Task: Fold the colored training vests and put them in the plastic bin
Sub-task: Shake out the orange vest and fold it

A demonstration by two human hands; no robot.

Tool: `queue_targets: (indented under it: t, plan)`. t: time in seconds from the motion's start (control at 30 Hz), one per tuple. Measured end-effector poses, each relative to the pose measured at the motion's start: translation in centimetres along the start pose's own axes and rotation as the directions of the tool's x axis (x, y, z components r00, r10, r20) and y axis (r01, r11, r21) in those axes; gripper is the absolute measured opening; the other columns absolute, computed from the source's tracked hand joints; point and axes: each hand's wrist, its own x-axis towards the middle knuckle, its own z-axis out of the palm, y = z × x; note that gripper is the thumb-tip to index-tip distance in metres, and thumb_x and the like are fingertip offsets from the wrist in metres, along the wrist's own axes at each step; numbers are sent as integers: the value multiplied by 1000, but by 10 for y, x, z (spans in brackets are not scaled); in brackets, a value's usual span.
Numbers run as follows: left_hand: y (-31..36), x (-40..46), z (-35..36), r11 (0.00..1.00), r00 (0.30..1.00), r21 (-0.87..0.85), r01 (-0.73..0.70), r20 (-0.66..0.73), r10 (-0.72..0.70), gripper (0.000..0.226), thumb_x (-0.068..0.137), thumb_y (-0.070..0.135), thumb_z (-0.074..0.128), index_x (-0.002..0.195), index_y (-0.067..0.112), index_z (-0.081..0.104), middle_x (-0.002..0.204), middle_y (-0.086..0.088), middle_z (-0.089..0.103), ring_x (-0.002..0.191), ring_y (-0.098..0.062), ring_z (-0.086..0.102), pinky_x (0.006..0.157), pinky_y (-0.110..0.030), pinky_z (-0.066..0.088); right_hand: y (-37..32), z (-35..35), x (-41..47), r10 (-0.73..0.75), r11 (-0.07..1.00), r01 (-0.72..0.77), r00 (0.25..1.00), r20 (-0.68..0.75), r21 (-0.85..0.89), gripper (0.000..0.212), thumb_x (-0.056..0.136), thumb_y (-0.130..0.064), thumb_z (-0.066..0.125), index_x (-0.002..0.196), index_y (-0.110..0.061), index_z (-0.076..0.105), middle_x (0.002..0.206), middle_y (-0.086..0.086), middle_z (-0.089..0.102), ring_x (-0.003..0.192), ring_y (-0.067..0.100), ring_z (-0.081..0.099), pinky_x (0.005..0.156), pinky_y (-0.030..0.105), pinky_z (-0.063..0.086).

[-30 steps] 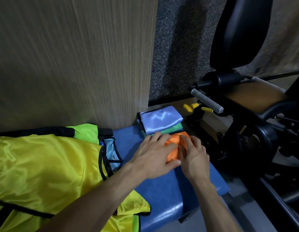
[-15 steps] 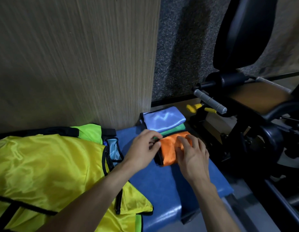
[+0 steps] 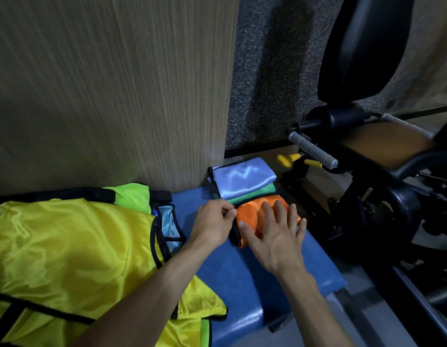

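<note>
Tidying the folded orange vest (image 3: 252,216) on the blue worktop (image 3: 255,266), just near the blue-and-green stack (image 3: 242,180). Left hand (image 3: 212,225) pinches its black edge, right hand (image 3: 275,234) presses flat. Next probably the yellow vest (image 3: 67,246); no bin visible.

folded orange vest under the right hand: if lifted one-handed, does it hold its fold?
Probably not. The folded orange satin vest looks thin and glossy, so likely floppy and slippery; layers may slide apart. The right hand presses it flat while the left hand pinches its black-trimmed edge, suggesting it springs open. Likely very light.
</note>
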Motion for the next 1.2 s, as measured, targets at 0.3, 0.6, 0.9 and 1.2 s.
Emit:
queue_targets:
  t: [0.3, 0.6, 0.9, 1.2]
  plan:
    - [3, 5, -3, 994, 996, -63, 87, 33, -85, 16, 101, 20, 59, 96, 21, 74, 94, 9, 70, 91, -9, 64, 79, -22, 49, -7, 7, -4, -25, 995, 31, 998, 60, -98, 110, 82, -83, 36, 162, -17, -2, 169, 11, -14, 152, 34, -25, 120, 61, -14]
    - [-21, 28, -18, 999, 926, -39, 2, 377, 13, 22, 107, 29, 48, 96, 21, 66, 103, -11, 70, 106, -31, 64, 100, -52, 51, -4, 2, -6, -11, 998, 17, 995, 95, -63, 78, 102, -49, 37, 163, -21, -2, 169, 4, -21, 153, 31, -24, 123, 58, -10]
    - [-15, 22, -30, 922, 914, 264, -283, 367, 175, 23, 109, 22, 39, 90, 23, 52, 92, 5, 59, 88, -19, 57, 80, -39, 48, -2, 6, -6, -27, 996, 36, 994, 101, -83, 85, 99, -55, 40, 163, -21, -5, 168, 5, -23, 152, 32, -27, 122, 61, -9]
    - [-7, 6, -14, 829, 952, 504, -242, 286, 105, 8, 102, 12, 38, 96, 17, 40, 87, 1, 49, 80, -28, 51, 66, -39, 39, 0, 9, -11, -55, 992, 68, 991, 122, -109, 89, 91, -76, 34, 160, -40, -9, 166, 4, -28, 149, 35, -33, 117, 68, -13]
